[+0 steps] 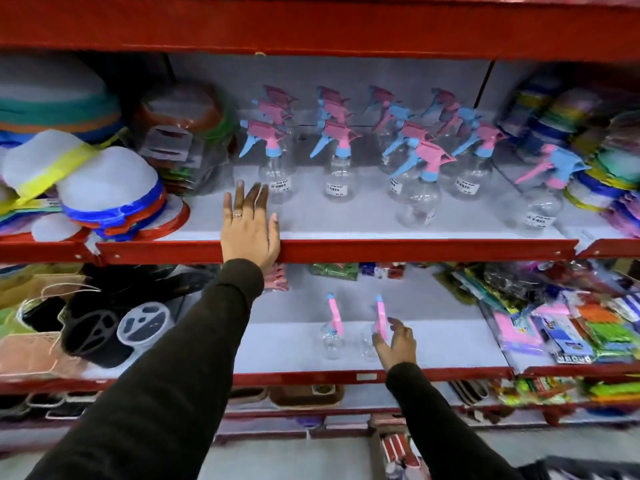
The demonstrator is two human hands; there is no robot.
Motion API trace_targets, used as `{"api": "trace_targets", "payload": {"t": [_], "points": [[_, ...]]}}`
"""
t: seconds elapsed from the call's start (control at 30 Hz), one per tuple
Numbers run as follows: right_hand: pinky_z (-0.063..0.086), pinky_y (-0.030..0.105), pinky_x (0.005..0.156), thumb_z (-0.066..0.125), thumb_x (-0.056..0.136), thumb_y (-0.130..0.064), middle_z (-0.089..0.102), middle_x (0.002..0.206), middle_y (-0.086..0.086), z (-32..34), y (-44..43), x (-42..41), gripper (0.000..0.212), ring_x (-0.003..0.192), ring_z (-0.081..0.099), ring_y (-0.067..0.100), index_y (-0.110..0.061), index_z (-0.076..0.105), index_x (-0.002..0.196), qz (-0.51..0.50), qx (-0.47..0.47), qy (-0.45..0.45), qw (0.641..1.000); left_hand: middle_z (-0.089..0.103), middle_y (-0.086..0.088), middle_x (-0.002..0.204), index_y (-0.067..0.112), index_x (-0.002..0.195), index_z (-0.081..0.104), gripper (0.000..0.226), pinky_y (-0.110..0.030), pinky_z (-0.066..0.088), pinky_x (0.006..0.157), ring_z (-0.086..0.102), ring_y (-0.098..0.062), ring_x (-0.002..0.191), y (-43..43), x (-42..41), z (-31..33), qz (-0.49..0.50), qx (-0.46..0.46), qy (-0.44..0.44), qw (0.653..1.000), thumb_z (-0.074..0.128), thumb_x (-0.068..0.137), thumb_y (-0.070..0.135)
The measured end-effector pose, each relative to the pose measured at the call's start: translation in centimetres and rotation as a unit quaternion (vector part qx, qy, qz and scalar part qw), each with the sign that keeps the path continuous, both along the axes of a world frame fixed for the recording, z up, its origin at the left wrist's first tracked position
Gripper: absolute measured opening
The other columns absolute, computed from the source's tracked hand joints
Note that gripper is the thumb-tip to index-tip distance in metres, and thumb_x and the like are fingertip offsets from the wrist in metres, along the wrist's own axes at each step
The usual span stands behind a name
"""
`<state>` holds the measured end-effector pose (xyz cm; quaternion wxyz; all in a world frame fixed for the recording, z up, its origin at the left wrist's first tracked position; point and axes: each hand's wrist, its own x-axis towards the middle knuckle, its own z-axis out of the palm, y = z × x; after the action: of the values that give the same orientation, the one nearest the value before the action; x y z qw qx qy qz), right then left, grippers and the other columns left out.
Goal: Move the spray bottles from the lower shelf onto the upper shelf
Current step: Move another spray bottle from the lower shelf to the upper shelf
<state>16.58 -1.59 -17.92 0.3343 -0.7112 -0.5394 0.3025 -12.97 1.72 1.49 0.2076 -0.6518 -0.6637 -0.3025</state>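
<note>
Two spray bottles (332, 336) stand upright on the lower shelf (363, 375), nozzles toward the back; the right hand (396, 342) cups one unclenched, while the left hand (250, 226) lies flat on the upper shelf (346, 249).

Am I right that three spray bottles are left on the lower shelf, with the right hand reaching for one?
Not quite: the head view shows two on the lower shelf, the left bottle and the right bottle. The right hand is indeed reaching for the right bottle.
</note>
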Motion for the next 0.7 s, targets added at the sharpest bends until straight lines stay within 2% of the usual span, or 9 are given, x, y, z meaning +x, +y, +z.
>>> {"api": "trace_targets", "payload": {"t": [0.1, 0.23, 0.33, 0.43, 0.5, 0.6, 0.7], "points": [[0.043, 0.037, 0.105, 0.071, 0.085, -0.019, 0.051, 0.126, 0.02, -1.5, -1.5, -1.7, 0.044, 0.118, 0.056, 0.04, -0.009, 0.059, 0.126, 0.004, -0.049, 0.014, 0.999, 0.037, -0.014, 0.159, 0.006, 0.152, 0.034, 0.062, -0.048, 0.002, 0.125, 0.015, -0.033, 0.153, -1.0, -0.8, -0.7, 0.003, 0.009, 0.009, 1.0, 0.025, 0.098, 0.034], [0.047, 0.035, 0.099, 0.081, 0.076, -0.017, 0.052, 0.122, 0.016, -2.6, -2.8, -2.8, 0.055, 0.111, 0.059, 0.037, -0.011, 0.055, 0.124, -0.028, -0.089, 0.034, 0.995, 0.037, -0.013, 0.159, 0.007, 0.152, 0.034, 0.061, -0.046, -0.001, 0.125, 0.015, -0.032, 0.154, -1.5, -1.1, -1.7, 0.0, 0.01, 0.02, 1.0, 0.025, 0.098, 0.034], [0.048, 0.036, 0.101, 0.086, 0.073, -0.019, 0.056, 0.124, 0.015, -3.4, -3.2, -3.1, 0.062, 0.113, 0.06, 0.035, -0.01, 0.054, 0.126, -0.049, -0.097, 0.046, 0.993, 0.037, -0.013, 0.159, 0.006, 0.151, 0.035, 0.06, -0.04, -0.01, 0.123, 0.015, -0.033, 0.154, -1.4, -1.2, -2.6, -0.007, 0.009, 0.02, 1.0, 0.026, 0.098, 0.033], [0.051, 0.041, 0.102, 0.09, 0.067, -0.02, 0.062, 0.122, 0.011, -3.8, -3.3, -2.8, 0.069, 0.111, 0.062, 0.033, -0.013, 0.051, 0.124, -0.081, -0.078, 0.072, 0.991, 0.037, -0.013, 0.159, 0.006, 0.151, 0.035, 0.06, -0.037, -0.015, 0.122, 0.014, -0.033, 0.154, -0.6, -1.1, -3.4, -0.012, 0.0, 0.016, 1.0, 0.025, 0.099, 0.033], [0.053, 0.04, 0.099, 0.092, 0.064, -0.022, 0.065, 0.117, 0.008, -3.7, -3.0, -2.7, 0.066, 0.106, 0.063, 0.03, -0.018, 0.051, 0.116, -0.093, -0.057, 0.08, 0.991, 0.036, -0.012, 0.159, 0.006, 0.152, 0.035, 0.061, -0.038, -0.014, 0.122, 0.013, -0.032, 0.154, 0.3, -1.2, -4.0, -0.008, -0.014, 0.018, 1.0, 0.023, 0.099, 0.034], [0.053, 0.034, 0.093, 0.092, 0.063, -0.025, 0.064, 0.105, 0.0, -3.1, -2.4, -2.8, 0.06, 0.101, 0.063, 0.026, -0.026, 0.051, 0.106, -0.075, -0.006, 0.084, 0.994, 0.035, -0.012, 0.16, 0.007, 0.152, 0.033, 0.061, -0.042, -0.007, 0.124, 0.012, -0.032, 0.154, 1.6, -1.7, -5.1, -0.001, -0.039, 0.019, 0.999, 0.022, 0.099, 0.035], [0.053, 0.033, 0.091, 0.091, 0.063, -0.03, 0.064, 0.104, -0.005, -2.5, -2.2, -3.5, 0.058, 0.099, 0.061, 0.02, -0.032, 0.053, 0.107, -0.037, 0.044, 0.062, 0.996, 0.035, -0.013, 0.16, 0.006, 0.153, 0.032, 0.061, -0.046, 0.0, 0.126, 0.012, -0.032, 0.154, 2.5, -2.1, -6.5, 0.007, -0.067, 0.02, 0.998, 0.022, 0.099, 0.034]]}}
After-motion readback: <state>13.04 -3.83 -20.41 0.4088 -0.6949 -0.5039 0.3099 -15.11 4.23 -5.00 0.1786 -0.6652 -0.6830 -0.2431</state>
